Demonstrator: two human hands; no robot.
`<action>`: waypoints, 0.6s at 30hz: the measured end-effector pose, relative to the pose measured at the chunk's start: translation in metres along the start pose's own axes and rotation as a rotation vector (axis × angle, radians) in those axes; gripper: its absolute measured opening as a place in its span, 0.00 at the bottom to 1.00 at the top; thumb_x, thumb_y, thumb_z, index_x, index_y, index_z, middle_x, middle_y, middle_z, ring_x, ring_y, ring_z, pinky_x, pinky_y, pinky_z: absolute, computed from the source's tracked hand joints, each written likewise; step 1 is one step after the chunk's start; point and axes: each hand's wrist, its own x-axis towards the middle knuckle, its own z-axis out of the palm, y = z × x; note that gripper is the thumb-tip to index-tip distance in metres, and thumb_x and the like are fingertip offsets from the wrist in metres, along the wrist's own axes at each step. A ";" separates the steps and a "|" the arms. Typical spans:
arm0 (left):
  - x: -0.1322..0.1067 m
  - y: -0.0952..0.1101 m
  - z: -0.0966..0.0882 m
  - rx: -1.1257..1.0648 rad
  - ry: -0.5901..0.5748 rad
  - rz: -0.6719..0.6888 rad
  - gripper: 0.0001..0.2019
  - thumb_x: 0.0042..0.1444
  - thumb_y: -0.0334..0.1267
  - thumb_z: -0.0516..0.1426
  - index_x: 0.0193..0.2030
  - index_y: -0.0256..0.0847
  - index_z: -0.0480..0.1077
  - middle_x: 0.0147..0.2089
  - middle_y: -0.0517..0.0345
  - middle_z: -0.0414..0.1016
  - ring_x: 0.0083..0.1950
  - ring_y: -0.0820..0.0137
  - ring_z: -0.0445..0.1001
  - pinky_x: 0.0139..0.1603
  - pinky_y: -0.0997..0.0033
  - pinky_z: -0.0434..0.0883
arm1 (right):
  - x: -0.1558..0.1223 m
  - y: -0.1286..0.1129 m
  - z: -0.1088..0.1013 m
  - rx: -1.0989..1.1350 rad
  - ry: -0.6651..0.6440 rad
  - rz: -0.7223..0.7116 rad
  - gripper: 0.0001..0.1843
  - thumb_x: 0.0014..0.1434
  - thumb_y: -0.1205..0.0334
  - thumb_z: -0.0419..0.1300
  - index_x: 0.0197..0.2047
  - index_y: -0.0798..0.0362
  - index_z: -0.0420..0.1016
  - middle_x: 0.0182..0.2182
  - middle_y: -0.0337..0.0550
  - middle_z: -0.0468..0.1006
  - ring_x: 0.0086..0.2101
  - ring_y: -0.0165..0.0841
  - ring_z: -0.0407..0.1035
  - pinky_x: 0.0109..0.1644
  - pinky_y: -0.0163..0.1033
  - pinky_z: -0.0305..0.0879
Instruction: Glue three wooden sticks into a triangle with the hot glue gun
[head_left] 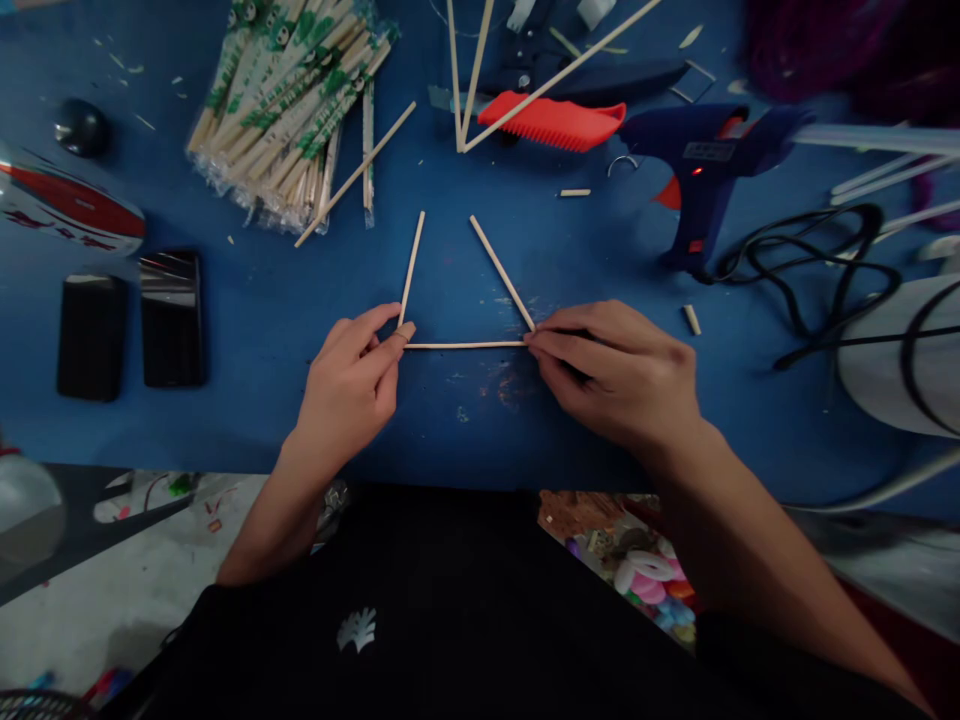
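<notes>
On my feed a thin, straight, pale wooden rod (465,346) lies crosswise over the scuffed blue tabletop (465,430), its long axis running from hand to hand, so neither is nearer: my bare left hand (352,375) pinches its left end between thumb and fingertips, while my bare right hand (611,370) grips its right end, fingers pressed together. At the left corner a short, smooth, cream-coloured wooden stick (412,265) points away from me, tilting slightly right; at the right corner a matching pale wooden stick (502,272) slants leftward, the two far tips standing apart (from this far off I cannot tell whether either corner is stuck fast). Beyond them are three slender pale sticks (478,75) meeting at one point, a toothed orange-red plastic piece (559,118) and, rightward, a dark blue plastic glue gun (701,170)
</notes>
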 end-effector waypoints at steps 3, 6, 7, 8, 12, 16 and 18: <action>0.001 -0.002 0.000 -0.025 -0.006 0.019 0.16 0.69 0.27 0.57 0.57 0.42 0.80 0.61 0.49 0.82 0.50 0.63 0.81 0.54 0.58 0.79 | 0.001 0.000 0.000 0.012 0.021 -0.009 0.10 0.64 0.70 0.65 0.43 0.46 0.84 0.42 0.41 0.86 0.40 0.36 0.81 0.44 0.45 0.82; 0.001 -0.003 0.001 -0.044 0.017 0.018 0.15 0.69 0.28 0.57 0.56 0.42 0.81 0.61 0.49 0.83 0.49 0.63 0.82 0.53 0.57 0.80 | 0.001 0.000 0.000 0.020 0.029 -0.030 0.09 0.64 0.71 0.65 0.43 0.47 0.84 0.42 0.42 0.86 0.40 0.36 0.81 0.44 0.45 0.82; 0.001 -0.004 0.002 -0.049 0.027 0.021 0.15 0.69 0.28 0.57 0.56 0.41 0.81 0.61 0.49 0.83 0.49 0.63 0.82 0.53 0.58 0.80 | 0.000 0.000 0.000 0.023 0.035 -0.038 0.09 0.64 0.71 0.65 0.43 0.48 0.84 0.42 0.42 0.86 0.40 0.36 0.81 0.44 0.44 0.82; 0.001 -0.004 0.003 -0.054 0.035 0.026 0.15 0.69 0.27 0.57 0.56 0.41 0.81 0.60 0.49 0.83 0.49 0.64 0.82 0.53 0.58 0.80 | 0.000 0.001 0.000 0.024 0.042 -0.046 0.09 0.64 0.71 0.65 0.43 0.49 0.83 0.42 0.42 0.86 0.40 0.36 0.81 0.43 0.44 0.81; 0.000 -0.003 0.005 -0.063 0.049 0.036 0.15 0.69 0.27 0.57 0.56 0.40 0.81 0.60 0.49 0.83 0.49 0.64 0.82 0.53 0.57 0.80 | -0.002 0.001 0.001 0.019 0.043 -0.032 0.09 0.64 0.71 0.65 0.43 0.48 0.84 0.42 0.41 0.86 0.40 0.35 0.81 0.44 0.44 0.81; 0.000 -0.004 0.006 -0.050 0.041 0.019 0.15 0.69 0.28 0.57 0.57 0.42 0.81 0.60 0.51 0.83 0.49 0.63 0.82 0.53 0.57 0.80 | -0.002 0.001 0.001 0.014 0.032 -0.016 0.09 0.65 0.70 0.64 0.43 0.46 0.83 0.42 0.40 0.86 0.40 0.35 0.81 0.44 0.44 0.81; -0.001 -0.004 0.006 -0.056 0.045 0.024 0.16 0.69 0.27 0.57 0.56 0.42 0.81 0.60 0.50 0.83 0.49 0.63 0.82 0.53 0.57 0.80 | -0.002 0.001 0.001 0.012 0.040 -0.025 0.09 0.65 0.70 0.64 0.43 0.47 0.83 0.42 0.40 0.86 0.40 0.35 0.81 0.44 0.44 0.81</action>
